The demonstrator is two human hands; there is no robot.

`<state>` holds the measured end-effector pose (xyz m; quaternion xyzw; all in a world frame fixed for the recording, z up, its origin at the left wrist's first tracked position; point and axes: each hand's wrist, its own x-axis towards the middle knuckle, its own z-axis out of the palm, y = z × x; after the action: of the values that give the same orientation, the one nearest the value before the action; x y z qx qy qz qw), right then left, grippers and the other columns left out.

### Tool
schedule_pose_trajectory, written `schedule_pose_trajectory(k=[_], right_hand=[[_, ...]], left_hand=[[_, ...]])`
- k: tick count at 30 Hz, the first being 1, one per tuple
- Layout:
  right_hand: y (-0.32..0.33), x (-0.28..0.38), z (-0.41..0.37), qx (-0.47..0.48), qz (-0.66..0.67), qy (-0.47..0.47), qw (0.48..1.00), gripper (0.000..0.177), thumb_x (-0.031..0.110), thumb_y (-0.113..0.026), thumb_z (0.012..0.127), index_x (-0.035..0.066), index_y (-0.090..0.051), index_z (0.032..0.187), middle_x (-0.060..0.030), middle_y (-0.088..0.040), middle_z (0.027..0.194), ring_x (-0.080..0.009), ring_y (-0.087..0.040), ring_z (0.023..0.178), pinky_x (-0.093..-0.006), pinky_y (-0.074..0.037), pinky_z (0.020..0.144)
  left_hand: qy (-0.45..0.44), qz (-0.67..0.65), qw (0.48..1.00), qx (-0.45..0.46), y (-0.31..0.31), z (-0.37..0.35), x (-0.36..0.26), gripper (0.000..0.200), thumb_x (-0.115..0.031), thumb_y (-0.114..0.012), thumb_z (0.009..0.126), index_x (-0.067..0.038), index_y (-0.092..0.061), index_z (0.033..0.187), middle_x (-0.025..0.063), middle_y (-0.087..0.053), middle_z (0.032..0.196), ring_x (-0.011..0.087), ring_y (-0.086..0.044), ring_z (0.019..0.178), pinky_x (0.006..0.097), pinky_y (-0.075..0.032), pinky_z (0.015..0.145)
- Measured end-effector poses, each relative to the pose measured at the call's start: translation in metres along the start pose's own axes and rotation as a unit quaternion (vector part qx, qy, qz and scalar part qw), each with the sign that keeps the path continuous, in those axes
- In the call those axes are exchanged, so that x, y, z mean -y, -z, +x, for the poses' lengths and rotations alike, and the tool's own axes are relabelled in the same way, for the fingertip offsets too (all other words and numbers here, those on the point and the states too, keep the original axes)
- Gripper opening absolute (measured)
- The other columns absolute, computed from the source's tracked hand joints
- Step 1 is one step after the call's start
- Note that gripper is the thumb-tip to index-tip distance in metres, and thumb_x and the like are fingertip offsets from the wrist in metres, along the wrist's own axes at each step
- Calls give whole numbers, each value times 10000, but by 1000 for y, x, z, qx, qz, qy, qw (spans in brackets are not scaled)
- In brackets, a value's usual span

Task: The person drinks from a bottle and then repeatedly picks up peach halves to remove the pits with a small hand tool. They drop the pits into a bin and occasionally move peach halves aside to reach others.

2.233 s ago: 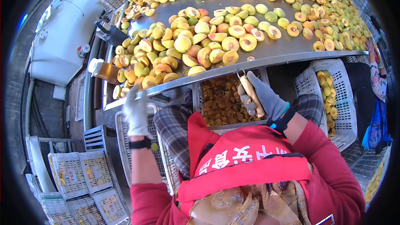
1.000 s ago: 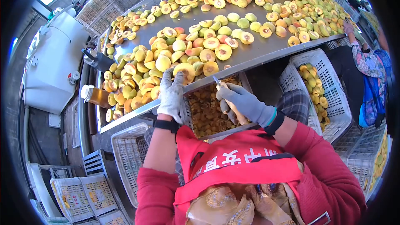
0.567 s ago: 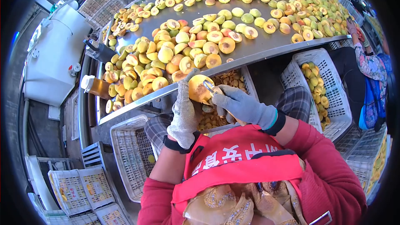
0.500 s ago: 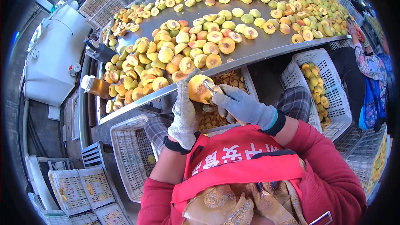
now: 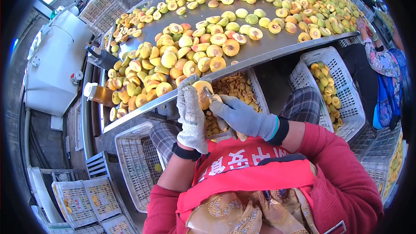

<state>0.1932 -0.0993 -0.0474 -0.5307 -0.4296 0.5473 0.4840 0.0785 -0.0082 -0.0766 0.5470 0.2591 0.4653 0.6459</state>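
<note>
My left hand (image 5: pixel 190 117), in a pale knitted glove, holds a yellow peach half (image 5: pixel 201 92) upright below the table's front edge. In a grey-blue glove, my right hand (image 5: pixel 247 118) is closed around a pitting tool (image 5: pixel 209 92). The metal end of that tool touches the cut face of the peach half; its tip is hidden there. Part of its light-coloured handle shows by the right thumb. Beneath both hands, fruit scraps (image 5: pixel 236 86) lie in a crate (image 5: pixel 259 92).
Many peach halves (image 5: pixel 186 54) cover parts of the metal table (image 5: pixel 277 55). White crates stand on either side of my knees: one at left (image 5: pixel 130 169), one at right (image 5: pixel 353 104) with peach halves inside. A brown jar (image 5: pixel 100 94) is by the table's left edge. A co-worker's sleeve (image 5: pixel 381 63) shows at right.
The peach half has turned in my left hand and looks narrower. The tool's metal loop, visible before, is now against the cut face. Both hands have shifted slightly left.
</note>
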Motion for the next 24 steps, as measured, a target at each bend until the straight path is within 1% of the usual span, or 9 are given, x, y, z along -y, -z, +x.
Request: schedule_pose_trajectory(k=[4, 7, 10, 11, 13, 16, 19, 22, 24], right_hand=[[-2, -12, 2, -46, -157, 117, 980, 340, 314, -480, 939, 0, -551, 1048, -109, -628, 854, -258, -631, 822, -352, -490, 719], [3, 21, -9, 68, 11, -145, 987, 347, 326, -480, 934, -2, -549, 1023, -105, -620, 814, -280, -632, 783, -380, -490, 698], [3, 14, -6, 108, 65, -123, 984, 339, 337, -468, 935, 9, -544, 974, -120, -607, 764, -290, -625, 632, -386, -502, 576], [2, -2, 0, 43, -53, 34, 997, 340, 344, -470, 933, 13, -542, 965, -122, -603, 751, -276, -611, 583, -370, -496, 531], [-1, -37, 14, -92, -278, 335, 896, 342, 358, -474, 929, 22, -538, 946, -127, -594, 724, -248, -584, 484, -339, -486, 442], [4, -35, 15, -43, -248, 286, 925, 352, 382, -463, 926, 38, -537, 914, -102, -577, 689, -176, -550, 427, -291, -464, 391], [20, 27, -7, 166, -36, -147, 974, 370, 387, -439, 926, 33, -543, 908, -111, -586, 692, -191, -559, 450, -315, -477, 414], [12, 13, -2, 120, -174, -88, 973, 382, 393, -416, 930, 36, -543, 879, -85, -575, 677, -173, -541, 431, -309, -451, 369], [14, 20, -4, 142, -71, -114, 981, 366, 390, -416, 930, 49, -530, 862, -60, -548, 643, -154, -493, 390, -295, -414, 326]], left_hand=[[0, 37, 998, 47, 8, 3, -8, 461, -378, -455, 954, 0, -514, 1212, 103, -606, 1063, 164, -566, 975, 306, -447, 875], [-51, 63, 996, 37, 5, 2, -10, 438, -355, -460, 956, 5, -525, 1196, 108, -610, 1058, 161, -569, 972, 303, -447, 869], [-114, 79, 989, 44, -2, -1, -12, 448, -371, -467, 945, 5, -530, 1179, 127, -616, 1035, 182, -579, 961, 311, -456, 860], [-115, 107, 986, 54, 0, 1, -13, 486, -411, -472, 933, 1, -519, 1185, 143, -619, 1021, 203, -590, 952, 321, -469, 850], [-49, 110, 990, 68, 5, 3, -13, 530, -454, -478, 917, 0, -510, 1187, 163, -626, 994, 228, -606, 929, 336, -486, 834], [94, 67, 988, 103, 15, 9, -9, 541, -462, -482, 908, 10, -521, 1169, 172, -635, 957, 237, -620, 890, 344, -499, 814], [131, 83, 971, 180, 17, 15, -23, 512, -447, -497, 903, 15, -566, 1112, 155, -649, 903, 215, -630, 838, 315, -509, 780], [110, 127, 971, 172, 8, 16, -30, 313, -286, -510, 934, -18, -636, 1037, 64, -659, 922, 118, -617, 764, 221, -488, 666], [114, 93, 974, 171, 10, 16, -24, 332, -306, -520, 928, -12, -630, 1036, 72, -655, 923, 127, -616, 789, 238, -495, 691]])
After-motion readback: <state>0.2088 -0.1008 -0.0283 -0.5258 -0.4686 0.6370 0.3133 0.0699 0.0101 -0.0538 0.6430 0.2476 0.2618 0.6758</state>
